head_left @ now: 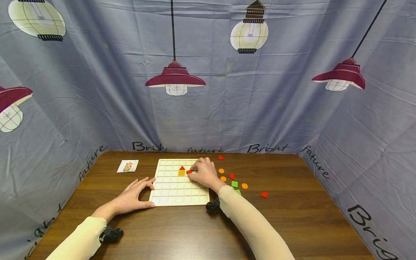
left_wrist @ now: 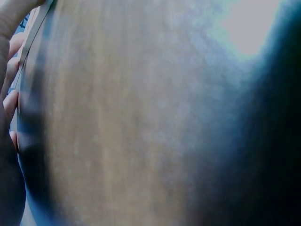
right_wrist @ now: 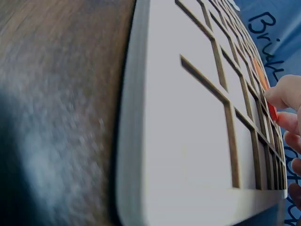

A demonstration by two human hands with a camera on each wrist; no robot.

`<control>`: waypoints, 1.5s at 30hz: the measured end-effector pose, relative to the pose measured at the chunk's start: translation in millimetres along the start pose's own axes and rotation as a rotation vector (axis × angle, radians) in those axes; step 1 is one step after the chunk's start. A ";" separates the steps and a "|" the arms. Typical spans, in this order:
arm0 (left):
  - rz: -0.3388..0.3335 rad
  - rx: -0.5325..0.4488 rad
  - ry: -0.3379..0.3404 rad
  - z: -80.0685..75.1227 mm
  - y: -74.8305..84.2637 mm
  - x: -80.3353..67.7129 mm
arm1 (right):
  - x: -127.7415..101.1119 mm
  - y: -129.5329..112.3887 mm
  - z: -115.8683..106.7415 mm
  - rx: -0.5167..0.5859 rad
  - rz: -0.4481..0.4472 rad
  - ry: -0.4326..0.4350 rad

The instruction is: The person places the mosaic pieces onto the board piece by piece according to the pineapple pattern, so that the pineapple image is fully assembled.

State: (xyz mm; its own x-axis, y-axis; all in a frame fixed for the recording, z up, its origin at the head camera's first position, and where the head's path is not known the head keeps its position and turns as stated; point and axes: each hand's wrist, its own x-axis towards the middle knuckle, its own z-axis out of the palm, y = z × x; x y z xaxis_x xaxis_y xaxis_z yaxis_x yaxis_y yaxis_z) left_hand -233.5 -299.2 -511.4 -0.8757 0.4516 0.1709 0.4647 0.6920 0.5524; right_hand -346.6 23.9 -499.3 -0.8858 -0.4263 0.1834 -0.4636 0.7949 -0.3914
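Observation:
A pale grid board (head_left: 169,195) lies on the wooden table. Near its top middle, a small red triangle (head_left: 182,168) sits directly above an orange square (head_left: 181,173). My right hand (head_left: 206,174) reaches over the board and pinches a red piece (head_left: 189,172) between thumb and forefinger, just right of the square. In the right wrist view that red piece (right_wrist: 272,112) is at the grid surface, partly hidden by the fingertips. My left hand (head_left: 131,198) rests at the board's left edge with thumb and fingers spread, fingertips right at the rim.
To the right lie loose orange discs (head_left: 245,186), green squares (head_left: 234,184) and red fan-shaped pieces (head_left: 264,195), some partly behind the right sleeve. A small card (head_left: 128,166) with a printed flower-like picture lies at the back left. A grey-blue curtain (head_left: 208,119) surrounds the table.

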 end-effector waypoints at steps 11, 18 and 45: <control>0.010 0.013 0.001 0.3 -0.9 0.9 | -0.6 -3.3 4.2 -0.057 0.030 0.054; 0.004 0.004 0.002 1.2 -1.4 0.7 | -2.3 -3.9 3.7 -0.054 0.030 0.061; -0.010 -0.005 -0.022 -0.1 -0.4 0.6 | -17.7 34.8 -48.2 0.078 0.025 0.097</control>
State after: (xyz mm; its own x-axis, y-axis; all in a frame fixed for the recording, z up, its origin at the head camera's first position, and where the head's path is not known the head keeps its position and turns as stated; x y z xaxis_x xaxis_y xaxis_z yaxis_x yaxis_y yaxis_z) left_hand -234.2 -299.3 -511.4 -0.8772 0.4571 0.1470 0.4550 0.6937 0.5583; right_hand -348.1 80.0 -472.8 -0.8968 -0.3594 0.2579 -0.4413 0.7675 -0.4650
